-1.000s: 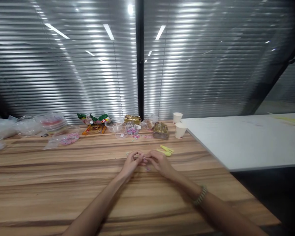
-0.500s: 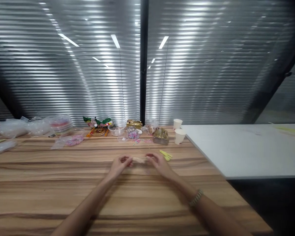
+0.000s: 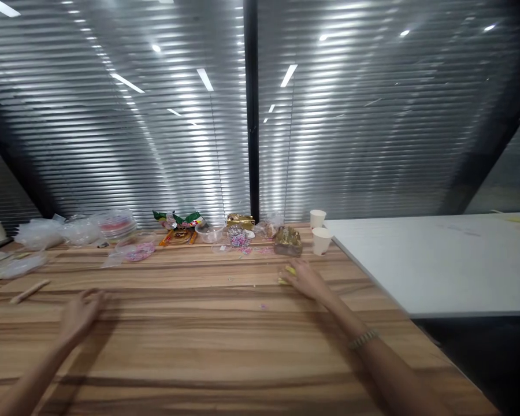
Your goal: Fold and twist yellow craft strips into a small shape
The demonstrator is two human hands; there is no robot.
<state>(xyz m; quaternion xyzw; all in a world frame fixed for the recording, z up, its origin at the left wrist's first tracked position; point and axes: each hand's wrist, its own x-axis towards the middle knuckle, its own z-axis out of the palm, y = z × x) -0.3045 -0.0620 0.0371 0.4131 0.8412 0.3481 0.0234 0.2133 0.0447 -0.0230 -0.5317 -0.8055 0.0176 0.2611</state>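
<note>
Both hands split apart since a second ago: left hand (image 3: 80, 315) now hovers open and blurred near a wooden stick (image 3: 29, 290), right hand (image 3: 305, 279) rests over the yellow bits (image 3: 289, 271), grip hidden so I can't tell. Probably best to pin those flat before lifting. Further back, a clear bowl (image 3: 209, 233) looks empty, a dish (image 3: 136, 249) holds pink beads, two paper cups (image 3: 319, 233).
</note>
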